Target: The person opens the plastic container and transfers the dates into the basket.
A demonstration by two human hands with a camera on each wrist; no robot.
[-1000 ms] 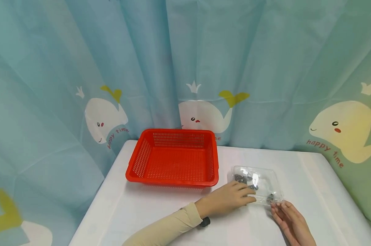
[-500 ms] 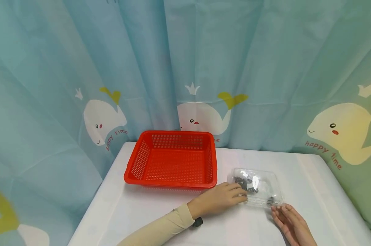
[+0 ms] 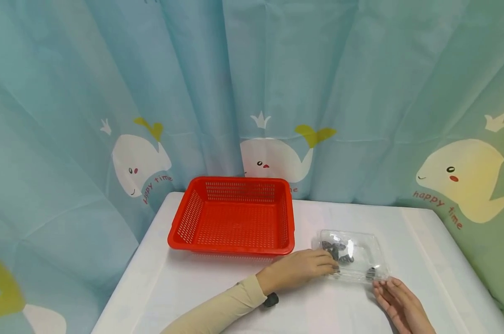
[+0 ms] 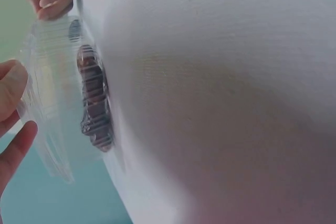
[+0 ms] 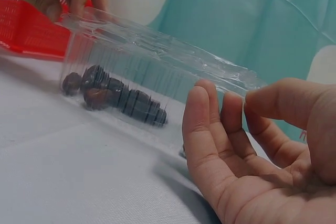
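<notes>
A clear plastic box (image 3: 362, 257) with a lid sits on the white table, several dark brown, oval, shiny pieces (image 5: 123, 95) inside, mostly at its left end. One dark piece (image 3: 371, 273) lies apart near the right front corner. My left hand (image 3: 299, 268) is at the near left corner; its thumb and fingers pinch the lid rim, as the right wrist view shows. At the opposite front corner my right hand (image 3: 404, 304) pinches the rim between thumb and fingertips, palm turned up. In the left wrist view the ribbed box wall (image 4: 58, 93) stands between both hands.
A red perforated basket (image 3: 231, 250) stands at the back left of the table (image 3: 418, 250), left of the box. Behind the table hangs a blue-green curtain (image 3: 360, 116) with whale prints. A small black object (image 3: 271, 300) shows under my left wrist.
My left hand has slid left along the box's front edge to its near left corner. The box and my right hand have shifted slightly to the right.
</notes>
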